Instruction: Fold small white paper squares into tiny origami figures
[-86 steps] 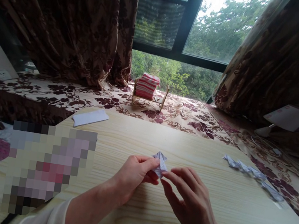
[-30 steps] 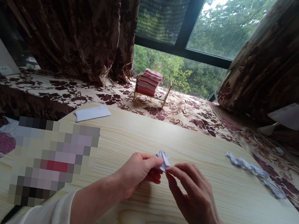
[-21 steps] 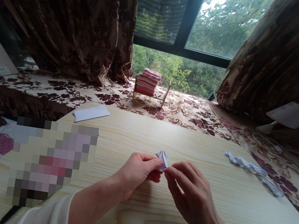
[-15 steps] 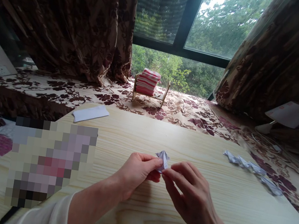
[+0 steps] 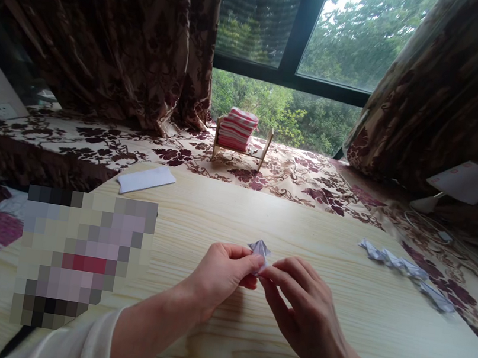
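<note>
A small folded white paper piece [image 5: 260, 248] stands up between my hands, above the middle of the table. My left hand [image 5: 225, 270] pinches it from the left, thumb flat on its front face. My right hand [image 5: 300, 293] is closed too, with thumb and index fingertips gripping the paper's lower right edge. The lower part of the piece is hidden by my fingers. Off to the right, several similar folded papers [image 5: 405, 269] lie in a row near the table's edge.
A stack of white paper strips [image 5: 146, 179] lies at the table's far left. A blurred-out object [image 5: 85, 264] covers the left side. Behind the wooden table [image 5: 198, 209], a small rack [image 5: 262, 152] holds pink striped cloths [image 5: 237, 131]; a white lamp [image 5: 467, 180] stands right.
Both hands stay almost in place. The paper has turned slightly in my fingers, and the whole view has shifted a little.
</note>
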Demonstrator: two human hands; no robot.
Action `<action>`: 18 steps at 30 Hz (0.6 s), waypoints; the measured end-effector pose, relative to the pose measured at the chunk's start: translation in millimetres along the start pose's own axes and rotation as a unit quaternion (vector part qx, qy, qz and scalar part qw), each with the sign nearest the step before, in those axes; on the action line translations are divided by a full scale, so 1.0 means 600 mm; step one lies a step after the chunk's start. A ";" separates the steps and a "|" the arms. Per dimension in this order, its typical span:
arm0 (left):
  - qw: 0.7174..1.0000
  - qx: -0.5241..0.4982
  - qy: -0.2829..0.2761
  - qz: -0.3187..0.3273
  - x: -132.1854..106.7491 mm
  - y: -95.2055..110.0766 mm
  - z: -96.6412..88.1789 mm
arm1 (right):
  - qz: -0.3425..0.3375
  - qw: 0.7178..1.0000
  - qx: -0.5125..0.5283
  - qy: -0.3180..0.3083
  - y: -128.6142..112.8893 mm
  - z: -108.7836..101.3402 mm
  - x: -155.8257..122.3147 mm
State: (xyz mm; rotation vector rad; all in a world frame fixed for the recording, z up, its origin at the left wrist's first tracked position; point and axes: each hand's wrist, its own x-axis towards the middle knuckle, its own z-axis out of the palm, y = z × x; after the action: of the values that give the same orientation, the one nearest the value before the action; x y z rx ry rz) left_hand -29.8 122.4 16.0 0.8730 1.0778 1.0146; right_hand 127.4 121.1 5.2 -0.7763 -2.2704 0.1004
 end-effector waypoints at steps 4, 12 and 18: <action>1.000 -0.010 0.012 -0.004 -0.002 0.001 0.003 | 0.043 0.998 0.028 0.021 -0.002 0.004 0.001; 1.000 -0.023 0.008 0.001 0.001 -0.001 0.003 | 0.088 0.990 0.111 0.012 -0.002 0.002 0.000; 1.000 -0.009 -0.002 0.007 0.003 -0.003 0.003 | 0.069 0.992 0.094 0.041 -0.002 0.008 0.003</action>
State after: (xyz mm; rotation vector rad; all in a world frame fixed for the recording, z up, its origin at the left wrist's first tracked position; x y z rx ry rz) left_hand -27.1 123.2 14.2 0.8694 1.0600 1.0329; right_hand 122.8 121.6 3.2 -0.8214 -2.0923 0.3361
